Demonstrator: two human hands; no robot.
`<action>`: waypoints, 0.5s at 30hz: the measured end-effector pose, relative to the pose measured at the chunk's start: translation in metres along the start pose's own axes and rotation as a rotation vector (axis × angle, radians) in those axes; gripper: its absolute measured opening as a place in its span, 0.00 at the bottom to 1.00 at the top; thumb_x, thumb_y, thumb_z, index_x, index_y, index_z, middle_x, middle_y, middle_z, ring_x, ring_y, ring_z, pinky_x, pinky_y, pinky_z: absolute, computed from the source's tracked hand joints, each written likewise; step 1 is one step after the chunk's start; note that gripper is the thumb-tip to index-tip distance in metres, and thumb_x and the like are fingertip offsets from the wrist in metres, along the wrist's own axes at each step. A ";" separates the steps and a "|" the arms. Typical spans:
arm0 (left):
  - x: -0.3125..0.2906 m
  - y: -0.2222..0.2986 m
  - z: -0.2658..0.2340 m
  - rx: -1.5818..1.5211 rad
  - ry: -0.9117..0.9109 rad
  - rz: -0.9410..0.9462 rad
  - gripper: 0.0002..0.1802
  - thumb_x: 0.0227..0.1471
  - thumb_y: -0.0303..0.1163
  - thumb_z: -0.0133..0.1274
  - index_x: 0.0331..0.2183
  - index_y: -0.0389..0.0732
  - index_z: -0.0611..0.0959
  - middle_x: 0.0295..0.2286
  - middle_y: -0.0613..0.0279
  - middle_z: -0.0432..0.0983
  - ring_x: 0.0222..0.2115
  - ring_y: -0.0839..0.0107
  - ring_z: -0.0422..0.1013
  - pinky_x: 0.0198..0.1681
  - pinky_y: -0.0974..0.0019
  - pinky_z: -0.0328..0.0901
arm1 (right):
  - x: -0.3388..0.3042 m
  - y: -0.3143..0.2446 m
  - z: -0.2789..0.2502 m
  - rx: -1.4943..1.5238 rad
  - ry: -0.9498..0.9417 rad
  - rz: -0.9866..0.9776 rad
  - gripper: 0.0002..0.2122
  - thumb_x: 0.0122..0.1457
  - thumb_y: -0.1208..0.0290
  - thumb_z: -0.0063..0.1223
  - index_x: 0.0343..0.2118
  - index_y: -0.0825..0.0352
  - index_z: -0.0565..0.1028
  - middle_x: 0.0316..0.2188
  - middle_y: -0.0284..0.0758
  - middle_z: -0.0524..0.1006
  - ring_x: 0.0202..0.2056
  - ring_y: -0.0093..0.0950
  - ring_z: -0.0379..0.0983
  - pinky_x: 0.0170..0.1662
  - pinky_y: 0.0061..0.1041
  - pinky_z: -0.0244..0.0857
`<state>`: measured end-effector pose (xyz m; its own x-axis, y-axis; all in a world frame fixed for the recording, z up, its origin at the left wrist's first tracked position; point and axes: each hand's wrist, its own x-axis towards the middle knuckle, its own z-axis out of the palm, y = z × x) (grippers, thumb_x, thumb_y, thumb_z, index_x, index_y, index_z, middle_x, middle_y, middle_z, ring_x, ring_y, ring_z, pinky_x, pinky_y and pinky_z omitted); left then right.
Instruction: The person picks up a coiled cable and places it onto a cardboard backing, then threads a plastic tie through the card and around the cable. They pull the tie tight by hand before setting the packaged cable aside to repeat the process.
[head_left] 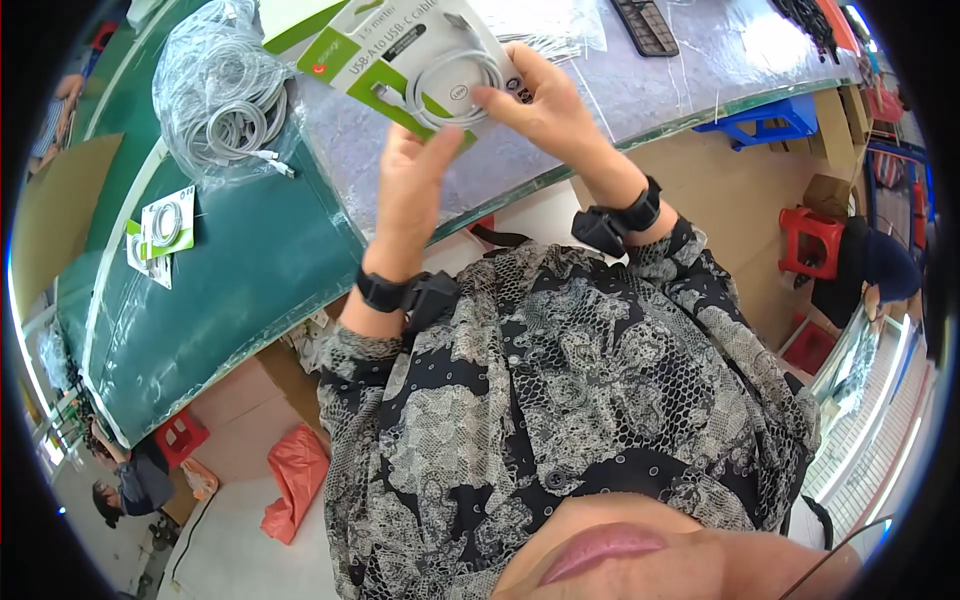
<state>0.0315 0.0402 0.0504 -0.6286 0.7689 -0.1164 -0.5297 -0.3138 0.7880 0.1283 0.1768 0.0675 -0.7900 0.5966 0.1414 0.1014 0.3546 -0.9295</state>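
In front of me, above the table's edge, both hands hold a flat white-and-green USB cable pack (345, 62). A coiled white cable shows on its front, with a plug at one end. My left hand (410, 190) grips the pack's lower edge, thumb toward the front and fingers mostly hidden behind. My right hand (555, 110) closes on its right side, with the thumb pressed on the front near the coil. To the left, a clear plastic bag (200, 60) holds several coiled white cables (235, 125). Nearer me lie smaller white-and-green cable packs (165, 225), overlapping each other.
The table has a green surface (240, 260) and a grey covered part (640, 95). A black tray (645, 25) and black cables (805, 25) lie at the far right. Blue (760, 122) and red stools (810, 243) stand beyond the edge. Other people sit at both sides.
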 end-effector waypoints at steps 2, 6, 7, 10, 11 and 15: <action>-0.005 -0.006 0.002 -0.009 -0.038 -0.084 0.16 0.50 0.26 0.56 0.42 0.35 0.75 0.39 0.62 0.74 0.39 0.74 0.70 0.43 0.72 0.65 | -0.006 0.002 0.017 -0.033 0.047 -0.030 0.12 0.54 0.69 0.56 0.38 0.69 0.70 0.28 0.28 0.73 0.32 0.16 0.67 0.36 0.19 0.64; -0.005 -0.011 0.010 0.235 0.088 0.119 0.17 0.51 0.23 0.53 0.45 0.34 0.74 0.43 0.60 0.72 0.42 0.73 0.69 0.44 0.69 0.64 | -0.009 -0.001 0.035 0.015 0.155 -0.089 0.11 0.52 0.72 0.55 0.35 0.69 0.67 0.28 0.31 0.70 0.31 0.22 0.66 0.34 0.22 0.62; -0.008 -0.012 0.009 0.266 0.096 0.169 0.16 0.51 0.22 0.52 0.44 0.35 0.74 0.42 0.60 0.72 0.42 0.73 0.69 0.44 0.69 0.64 | -0.009 -0.004 0.037 0.152 0.152 -0.095 0.10 0.51 0.74 0.54 0.35 0.68 0.66 0.28 0.34 0.68 0.31 0.26 0.65 0.34 0.25 0.61; -0.017 -0.020 0.003 0.326 0.087 0.266 0.14 0.50 0.20 0.52 0.41 0.36 0.75 0.41 0.59 0.72 0.41 0.72 0.69 0.44 0.68 0.64 | -0.013 -0.011 0.041 0.181 0.195 -0.218 0.12 0.49 0.76 0.54 0.35 0.67 0.65 0.29 0.36 0.66 0.31 0.27 0.64 0.34 0.25 0.60; -0.023 -0.021 -0.005 0.439 0.098 0.312 0.13 0.50 0.19 0.52 0.40 0.36 0.75 0.38 0.59 0.72 0.40 0.72 0.69 0.44 0.69 0.64 | -0.016 -0.014 0.043 0.074 0.224 -0.328 0.14 0.49 0.77 0.56 0.36 0.66 0.64 0.30 0.34 0.66 0.31 0.23 0.63 0.33 0.23 0.60; -0.038 -0.022 -0.009 0.610 0.097 0.395 0.10 0.47 0.18 0.53 0.35 0.36 0.75 0.33 0.59 0.72 0.37 0.71 0.69 0.42 0.70 0.64 | -0.035 -0.012 0.051 0.042 0.233 -0.377 0.15 0.48 0.79 0.59 0.35 0.65 0.63 0.32 0.33 0.65 0.32 0.20 0.63 0.33 0.21 0.60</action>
<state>0.0621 0.0128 0.0316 -0.7697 0.6010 0.2154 0.1402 -0.1701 0.9754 0.1241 0.1147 0.0559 -0.6089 0.5791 0.5421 -0.1960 0.5524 -0.8102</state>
